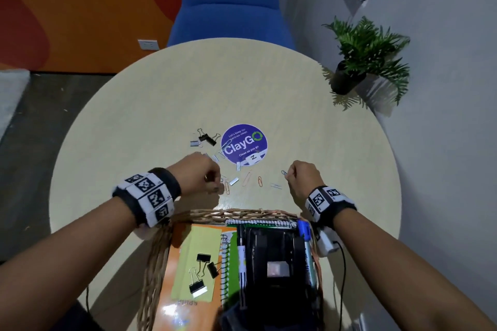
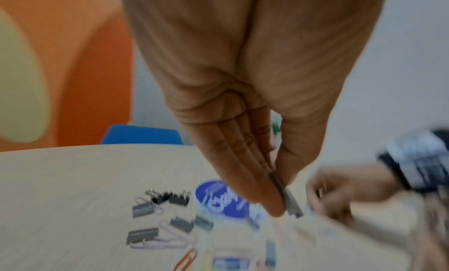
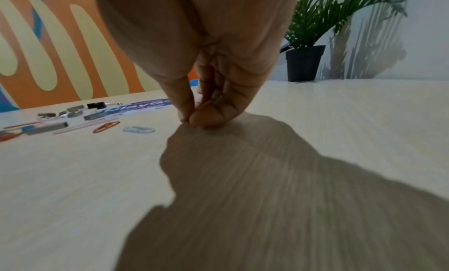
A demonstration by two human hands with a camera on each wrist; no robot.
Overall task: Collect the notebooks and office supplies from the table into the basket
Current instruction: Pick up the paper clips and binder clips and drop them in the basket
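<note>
Your round counter carries the work; beyond it at 12 o'clock stands a blue chair, and at 2 o'clock a potted plant sits on the counter's edge. The wicker basket lies at 6 o'clock against the near rim; inside it you have an orange notebook under a yellow pad, three black binder clips on that pad, a green spiral notebook, a black stapler-like device and a blue-capped marker. A purple round sticker marks the counter's centre; at its 9 o'clock lie two more black binder clips and a staple strip; at its 6 o'clock lie loose paper clips and further staple strips, all still on the counter between your hands. Your left hand is at 7 o'clock of the sticker; its fingers are pressed together, pinching a grey staple strip against the thumb. Your right hand is at 5 o'clock of the sticker; its fingers pinch a small blue paper clip at the counter surface; the wrist view hides the clip itself.
</note>
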